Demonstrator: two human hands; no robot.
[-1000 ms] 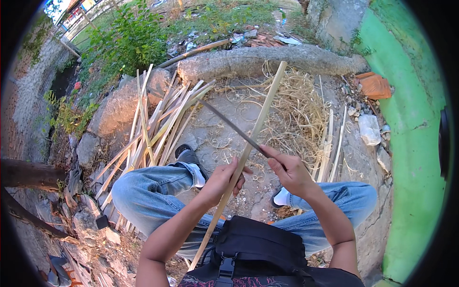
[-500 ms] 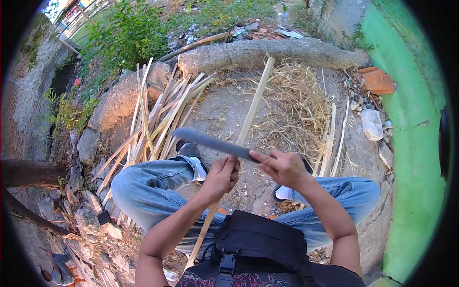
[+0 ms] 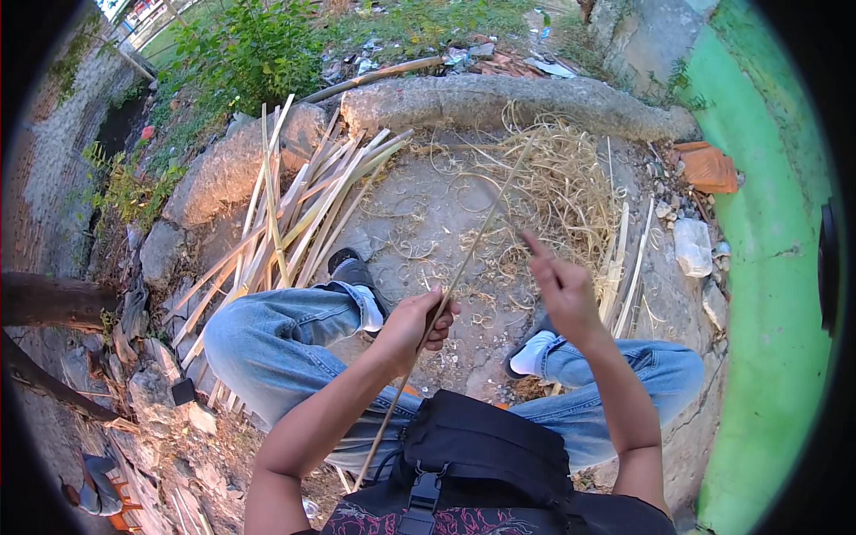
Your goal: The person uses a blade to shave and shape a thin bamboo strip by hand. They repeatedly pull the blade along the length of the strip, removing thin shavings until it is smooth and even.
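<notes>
My left hand (image 3: 415, 326) is closed around a long thin wooden strip (image 3: 471, 250), which looks like split bamboo. The strip slants from beside my bag up toward the shavings and shows its narrow edge. To the right, my right hand (image 3: 568, 294) is closed on a long knife, its forefinger stretched along it. The knife's blade (image 3: 506, 207) is smeared by motion and seen nearly edge-on, close to the strip's upper part. Whether blade and strip touch, I cannot tell.
A pile of split strips (image 3: 308, 209) lies left of my feet. Curly shavings (image 3: 566, 187) heap up ahead on the right, beside a few strips (image 3: 635, 259). A stone kerb (image 3: 499, 100) runs behind; a green wall (image 3: 767, 312) stands right. My black bag (image 3: 490, 446) rests in front of me.
The knife has swung from across the strip to a spot farther up, pointing away from me. My right hand has moved right and away. The strip has turned from its broad face to its edge.
</notes>
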